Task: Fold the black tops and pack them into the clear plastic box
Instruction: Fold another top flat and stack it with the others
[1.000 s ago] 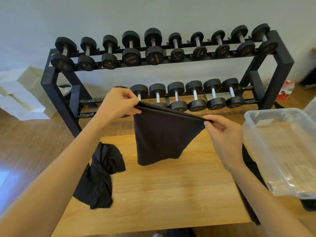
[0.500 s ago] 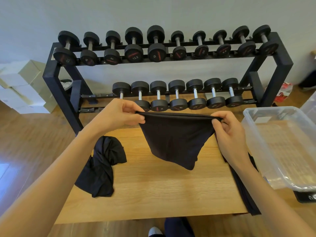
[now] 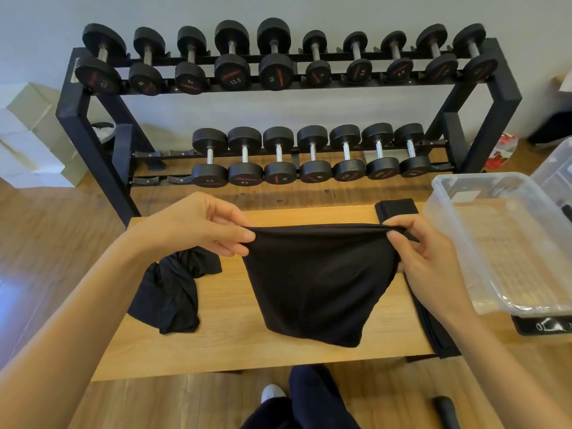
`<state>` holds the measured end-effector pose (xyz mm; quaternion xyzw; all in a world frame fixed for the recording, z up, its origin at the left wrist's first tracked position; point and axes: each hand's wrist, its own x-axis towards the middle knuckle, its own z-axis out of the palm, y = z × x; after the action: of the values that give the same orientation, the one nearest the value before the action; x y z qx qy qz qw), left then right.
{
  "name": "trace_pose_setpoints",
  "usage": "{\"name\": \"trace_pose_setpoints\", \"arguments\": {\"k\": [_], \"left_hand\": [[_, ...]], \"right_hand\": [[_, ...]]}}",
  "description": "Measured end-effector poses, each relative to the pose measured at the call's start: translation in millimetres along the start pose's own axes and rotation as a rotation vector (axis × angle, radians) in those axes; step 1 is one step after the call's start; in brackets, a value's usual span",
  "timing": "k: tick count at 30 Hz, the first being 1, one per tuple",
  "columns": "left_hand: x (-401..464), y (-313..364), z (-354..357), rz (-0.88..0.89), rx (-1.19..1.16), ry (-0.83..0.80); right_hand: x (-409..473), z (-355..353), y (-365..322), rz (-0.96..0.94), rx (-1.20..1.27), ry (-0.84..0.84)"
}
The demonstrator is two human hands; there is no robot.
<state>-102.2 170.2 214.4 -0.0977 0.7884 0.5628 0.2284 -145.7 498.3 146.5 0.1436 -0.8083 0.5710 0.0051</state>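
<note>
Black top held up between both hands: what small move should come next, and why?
Probably lower it flat onto the wooden table. The black top hangs from a pinch grip by the left hand and right hand, its lower edge sagging unevenly, so it is not ready for the clear plastic box.

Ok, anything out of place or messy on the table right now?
One black top lies crumpled in a heap at the table's left edge, unfolded. The clear plastic box hangs past the table's right edge. Nothing looks spilled or damaged.
</note>
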Motion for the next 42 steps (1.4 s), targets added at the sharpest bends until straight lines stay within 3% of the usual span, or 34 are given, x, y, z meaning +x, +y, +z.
{"name": "trace_pose_setpoints", "arguments": {"k": [7, 14, 21, 34, 42], "left_hand": [[64, -54, 10, -0.177, -0.089, 0.041], [138, -100, 30, -0.146, -0.119, 0.244], [200, -115, 30, -0.107, -0.062, 0.374], [293, -146, 14, -0.246, 0.023, 0.446], [316, -165, 15, -0.231, 0.175, 0.531]], "right_hand": [[25, 24, 62, 0.162, -0.155, -0.057], [70, 47, 122, 0.175, -0.365, -0.097], [128, 65, 163, 0.249, -0.387, -0.143], [215, 112, 228, 0.281, -0.451, -0.227], [226, 121, 252, 0.267, -0.599, -0.234]]}}
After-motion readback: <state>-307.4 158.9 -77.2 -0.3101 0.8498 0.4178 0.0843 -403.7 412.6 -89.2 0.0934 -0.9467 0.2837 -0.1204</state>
